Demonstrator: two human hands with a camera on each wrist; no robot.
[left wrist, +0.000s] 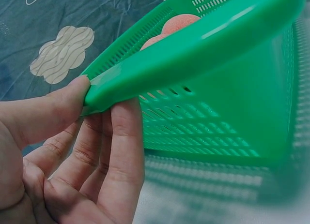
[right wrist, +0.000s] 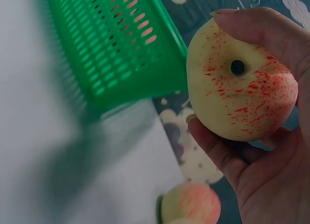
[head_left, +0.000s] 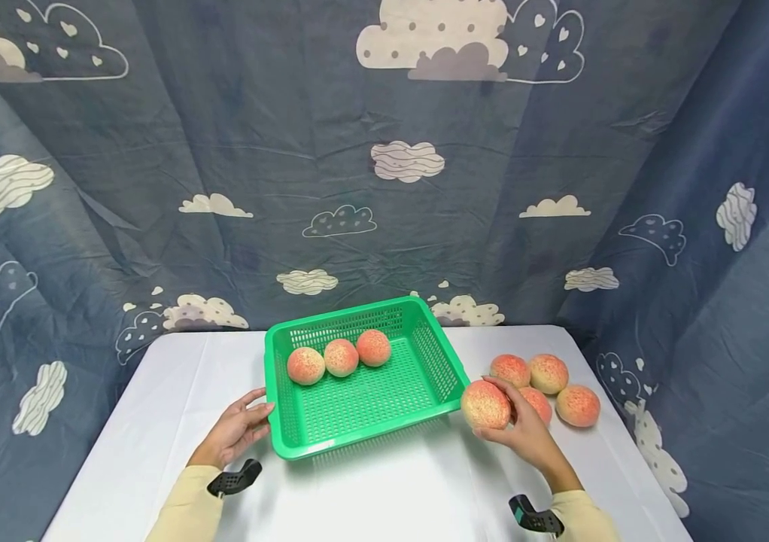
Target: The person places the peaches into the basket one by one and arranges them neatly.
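Observation:
A green slotted basket (head_left: 364, 391) stands mid-table with three peaches (head_left: 341, 357) in a row along its far-left side. My left hand (head_left: 245, 425) pinches the basket's near-left rim; in the left wrist view the thumb (left wrist: 58, 105) lies on top of the rim (left wrist: 193, 45) and the fingers (left wrist: 121, 151) sit underneath it. My right hand (head_left: 523, 429) holds one peach (head_left: 486, 404) in the air just off the basket's right corner. The right wrist view shows that peach (right wrist: 240, 83) cupped in the hand (right wrist: 261, 180), beside the basket (right wrist: 111, 45).
Several more peaches (head_left: 548, 373) lie in a group on the white tablecloth (head_left: 384, 489) at the right, behind my right hand; one peach (right wrist: 191, 204) shows below the hand. Blue cloud-print curtains (head_left: 384, 188) close in the table's back and sides.

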